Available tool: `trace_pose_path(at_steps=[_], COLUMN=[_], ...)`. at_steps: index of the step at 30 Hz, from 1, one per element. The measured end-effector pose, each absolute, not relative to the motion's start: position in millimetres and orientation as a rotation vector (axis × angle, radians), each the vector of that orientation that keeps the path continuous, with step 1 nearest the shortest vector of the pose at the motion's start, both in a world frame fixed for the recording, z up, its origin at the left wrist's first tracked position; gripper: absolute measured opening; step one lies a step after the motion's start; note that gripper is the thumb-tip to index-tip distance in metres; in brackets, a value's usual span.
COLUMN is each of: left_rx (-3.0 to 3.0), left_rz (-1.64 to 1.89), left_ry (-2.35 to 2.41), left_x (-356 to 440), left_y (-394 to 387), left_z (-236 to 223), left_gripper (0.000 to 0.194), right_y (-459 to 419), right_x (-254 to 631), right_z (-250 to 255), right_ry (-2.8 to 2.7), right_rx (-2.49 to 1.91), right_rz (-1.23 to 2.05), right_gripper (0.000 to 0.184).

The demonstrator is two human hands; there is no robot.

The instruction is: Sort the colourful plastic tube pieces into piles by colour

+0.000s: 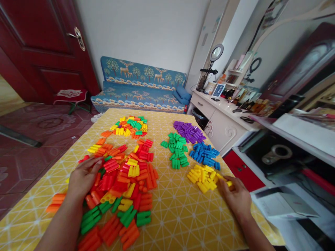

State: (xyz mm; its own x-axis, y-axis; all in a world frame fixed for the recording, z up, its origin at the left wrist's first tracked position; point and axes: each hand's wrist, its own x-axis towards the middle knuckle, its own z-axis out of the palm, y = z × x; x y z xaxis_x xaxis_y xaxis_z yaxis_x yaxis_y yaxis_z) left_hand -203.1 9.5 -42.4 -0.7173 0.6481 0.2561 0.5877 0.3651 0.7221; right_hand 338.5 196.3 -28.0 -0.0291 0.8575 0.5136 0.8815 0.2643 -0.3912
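Note:
A big mixed heap of red, orange, yellow and green plastic pieces [125, 181] covers the left half of the table with the yellow patterned cloth [172, 212]. My left hand [83, 176] lies on the heap's left side, fingers curled over some pieces. My right hand [234, 195] rests at the table's right edge beside a sorted yellow pile [202, 174], fingers closed on a yellow piece [228, 182]. Sorted green [176, 150], blue [205, 155] and purple [188, 130] piles lie beyond it.
A smaller mixed heap [129, 127] lies at the table's far end. A blue patterned sofa [141, 87] stands behind it, a dark red door [44, 48] at left. A white desk with clutter [222, 111] and shelves stand close along the right.

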Motion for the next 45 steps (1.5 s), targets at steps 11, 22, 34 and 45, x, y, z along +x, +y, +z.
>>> trace_pose_path(at_steps=[11, 22, 34, 45], left_rx=[1.150, 1.169, 1.175, 1.173], left_rz=[1.428, 1.459, 1.506, 1.508], left_ry=[2.525, 2.502, 2.507, 2.502], left_x=[-208.5, -198.3, -195.3, -196.0], left_y=[10.8, 10.2, 10.6, 10.4], left_z=[-51.7, -42.6, -41.3, -42.4], left_gripper=[0.040, 0.042, 0.036, 0.034], right_y=[183.9, 207.8, 189.5, 198.9], right_x=[299.5, 301.5, 199.8, -24.7], right_z=[-19.1, -35.1, -0.5, 27.9], right_ry=[-2.143, -2.427, -2.268, -2.726], right_rx=[-1.188, -0.995, -0.810, -0.493], right_rz=[-0.030, -0.270, 0.199, 0.423], right_gripper=[0.027, 0.047, 0.040, 0.048])
